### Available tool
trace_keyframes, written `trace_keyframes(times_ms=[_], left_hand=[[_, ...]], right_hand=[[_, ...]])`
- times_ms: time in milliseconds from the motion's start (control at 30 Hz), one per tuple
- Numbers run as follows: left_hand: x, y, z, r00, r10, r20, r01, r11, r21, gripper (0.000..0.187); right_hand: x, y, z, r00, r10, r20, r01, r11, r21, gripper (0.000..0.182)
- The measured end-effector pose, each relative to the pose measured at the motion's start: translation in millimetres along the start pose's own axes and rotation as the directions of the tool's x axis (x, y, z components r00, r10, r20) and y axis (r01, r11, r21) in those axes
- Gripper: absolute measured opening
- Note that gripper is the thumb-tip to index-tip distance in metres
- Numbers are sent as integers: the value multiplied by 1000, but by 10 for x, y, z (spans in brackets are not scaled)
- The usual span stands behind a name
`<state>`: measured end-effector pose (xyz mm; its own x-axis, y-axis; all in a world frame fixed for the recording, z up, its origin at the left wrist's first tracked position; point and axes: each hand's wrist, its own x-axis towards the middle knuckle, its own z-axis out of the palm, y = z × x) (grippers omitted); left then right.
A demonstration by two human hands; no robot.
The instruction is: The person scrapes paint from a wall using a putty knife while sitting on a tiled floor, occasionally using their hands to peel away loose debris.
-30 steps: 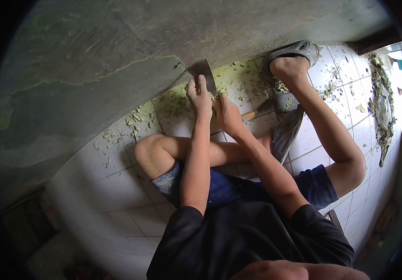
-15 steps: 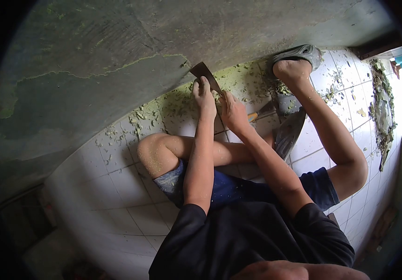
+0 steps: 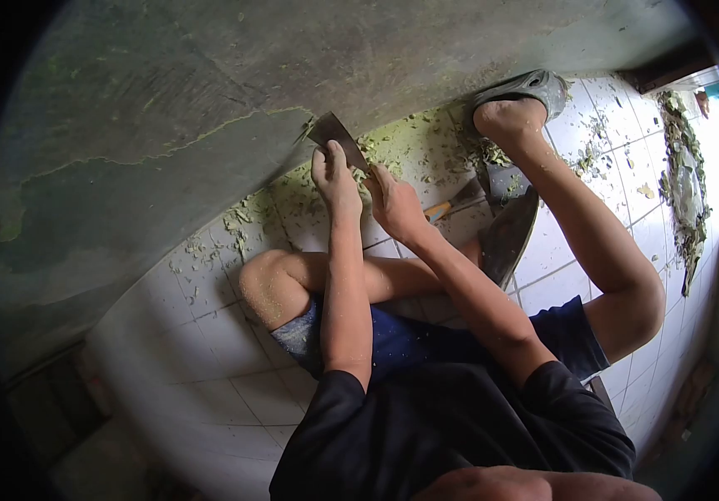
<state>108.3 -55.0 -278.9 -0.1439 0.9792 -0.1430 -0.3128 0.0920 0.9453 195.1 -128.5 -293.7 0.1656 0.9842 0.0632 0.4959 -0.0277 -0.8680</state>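
My right hand [image 3: 397,204] is closed round the handle end of a wide metal scraper [image 3: 339,135]. Lying along the lower part of the blade, my left hand [image 3: 337,179] presses it with thumb and fingers. The scraper's front edge touches the grey-green wall [image 3: 209,75], at the ragged border of a coating that is coming off. Pale green flakes [image 3: 238,221] lie on the tiles at the foot of the wall, below my hands.
Another scraper with an orange handle [image 3: 437,211] lies on the white tiled floor [image 3: 209,342] near my right forearm. A grey clog [image 3: 535,88] is on my outstretched foot. A heap of scraps and clear plastic [image 3: 688,196] lies at the right.
Both hands and the scraper have moved left along the wall. The flaking border now ends farther left, at the blade.
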Motion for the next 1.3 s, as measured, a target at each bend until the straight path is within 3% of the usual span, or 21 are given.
trace_keyframes(times_ms=[33,100,167,433,500,600,633,700,733,767,800,833,900,967,1167,1300], left_hand=[[6,-12,-7,1000,15,6,-15,1000,-2,23],[77,-112,-9,998,34,53,-32,999,-41,22],[87,-154,79,1000,8,-26,-12,988,-152,21],[95,-109,113,999,-8,40,18,964,-265,25],[86,-124,122,999,-42,27,47,959,-280,25],[109,-184,109,989,-15,148,89,855,-510,19],[104,-186,71,988,-16,154,93,856,-508,19],[42,-185,-37,971,-71,227,170,876,-452,18],[-21,-99,35,987,-98,127,143,897,-417,21],[-64,-97,56,988,-92,128,138,897,-420,21],[-88,-78,69,996,-79,47,87,976,-198,22],[-90,-102,44,998,-48,-34,50,998,41,23],[-54,-288,26,997,77,0,-76,992,100,23],[-33,-285,21,998,63,-4,-61,983,172,31],[72,-356,-51,999,42,19,-45,978,205,27],[64,-336,-63,993,115,11,-113,954,276,27]], right_hand=[[3,26,6,1000,2,-2,-2,1000,0,20],[36,82,10,982,-138,-133,130,989,-64,22],[123,110,-92,982,-150,-117,138,984,-110,23],[224,44,-300,981,-184,-68,169,967,-189,26],[184,-8,-366,973,-214,-84,180,938,-297,28],[148,-71,-485,962,-266,-64,232,917,-326,34],[133,-68,-501,955,-295,-37,268,908,-323,36],[95,-52,-494,960,-279,2,271,930,-250,41],[79,-25,-458,965,-263,7,260,951,-166,38],[72,-8,-417,968,-250,15,251,965,-82,36],[47,20,-404,987,-115,114,122,991,-54,30],[8,37,-348,985,-125,115,132,990,-52,30],[-100,118,-189,1000,-5,26,4,999,46,26],[-142,120,-100,1000,-18,9,17,998,63,27],[-108,122,41,999,-9,-44,13,996,86,26],[-134,89,134,998,31,-53,-23,988,154,22]])
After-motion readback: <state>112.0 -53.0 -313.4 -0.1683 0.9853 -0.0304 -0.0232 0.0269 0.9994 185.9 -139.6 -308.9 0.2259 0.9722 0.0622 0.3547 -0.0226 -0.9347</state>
